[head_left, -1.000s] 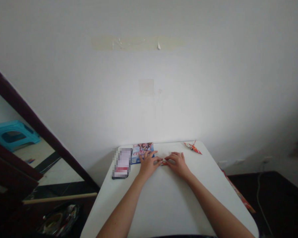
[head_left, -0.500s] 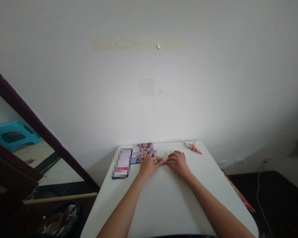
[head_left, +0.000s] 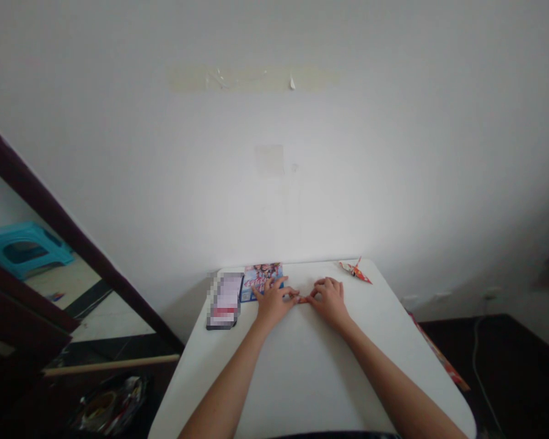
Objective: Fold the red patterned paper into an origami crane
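Observation:
Between my fingertips is a small red folded paper (head_left: 303, 299), low over the white table (head_left: 308, 366). The thumb and forefinger of my left hand (head_left: 273, 300) pinch its left end, while the other fingers spread over a printed blue sheet (head_left: 251, 292). My right hand (head_left: 329, 300) has its fingers curled and grips the right end. Much of the paper is hidden by my fingers. A folded red-and-white paper crane (head_left: 355, 272) lies at the table's back right, apart from my hands.
A phone (head_left: 226, 300), partly blurred out, lies at the table's left edge. The wall (head_left: 274, 213) stands right behind the table. On the floor at lower left is a bin (head_left: 110, 405) with a black liner. A blue stool (head_left: 27, 247) shows farther left.
My right hand's fingers have curled in a little more, and slightly more of the red paper shows between my hands. My left hand stays nearly still.

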A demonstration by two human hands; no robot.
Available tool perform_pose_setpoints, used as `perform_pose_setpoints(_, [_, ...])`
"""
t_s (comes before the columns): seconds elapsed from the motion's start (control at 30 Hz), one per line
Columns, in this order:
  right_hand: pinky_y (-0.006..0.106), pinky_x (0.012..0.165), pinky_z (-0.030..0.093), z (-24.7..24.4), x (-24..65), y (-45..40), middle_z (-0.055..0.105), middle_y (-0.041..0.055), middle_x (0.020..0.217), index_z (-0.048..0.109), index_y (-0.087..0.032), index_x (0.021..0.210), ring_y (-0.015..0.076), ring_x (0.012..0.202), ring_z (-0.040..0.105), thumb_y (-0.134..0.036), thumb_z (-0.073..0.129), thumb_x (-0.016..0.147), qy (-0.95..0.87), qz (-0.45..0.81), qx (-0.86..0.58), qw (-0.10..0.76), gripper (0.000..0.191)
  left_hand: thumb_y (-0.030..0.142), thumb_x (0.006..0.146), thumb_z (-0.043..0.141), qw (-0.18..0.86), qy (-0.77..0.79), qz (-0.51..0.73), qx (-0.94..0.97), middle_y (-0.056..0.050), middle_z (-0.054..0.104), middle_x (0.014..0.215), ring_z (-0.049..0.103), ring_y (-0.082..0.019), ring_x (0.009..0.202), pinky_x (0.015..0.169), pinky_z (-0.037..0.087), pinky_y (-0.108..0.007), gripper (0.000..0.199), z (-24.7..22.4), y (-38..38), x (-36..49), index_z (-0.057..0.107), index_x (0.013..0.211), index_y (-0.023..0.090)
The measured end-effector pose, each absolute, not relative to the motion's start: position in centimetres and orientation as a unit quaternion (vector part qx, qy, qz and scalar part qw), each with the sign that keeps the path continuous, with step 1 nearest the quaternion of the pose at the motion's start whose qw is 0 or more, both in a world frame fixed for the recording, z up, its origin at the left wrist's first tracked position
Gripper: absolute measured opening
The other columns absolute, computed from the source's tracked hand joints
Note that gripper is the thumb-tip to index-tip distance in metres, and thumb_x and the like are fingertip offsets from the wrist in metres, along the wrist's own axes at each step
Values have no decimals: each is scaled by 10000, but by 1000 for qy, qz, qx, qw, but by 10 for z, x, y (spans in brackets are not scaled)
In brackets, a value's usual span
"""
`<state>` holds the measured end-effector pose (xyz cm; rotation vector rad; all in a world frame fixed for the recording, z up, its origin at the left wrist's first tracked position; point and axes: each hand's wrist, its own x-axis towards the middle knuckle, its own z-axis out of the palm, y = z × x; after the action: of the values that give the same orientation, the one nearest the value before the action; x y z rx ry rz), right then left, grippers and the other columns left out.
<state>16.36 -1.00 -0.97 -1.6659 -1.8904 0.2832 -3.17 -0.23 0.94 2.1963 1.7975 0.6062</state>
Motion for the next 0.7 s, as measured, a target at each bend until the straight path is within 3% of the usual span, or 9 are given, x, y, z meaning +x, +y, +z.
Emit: perform_pose_setpoints(0.7, [623, 1175, 157, -10, 159, -6, 641, 79, 1166, 751, -254, 744, 318, 1243, 469, -357, 707, 798, -682, 132, -653, 301, 123, 455, 828, 725, 108, 621, 211, 747, 46, 539, 1491, 323, -423, 1433, 1066, 27, -869, 109, 5, 4, -30, 789, 893, 395])
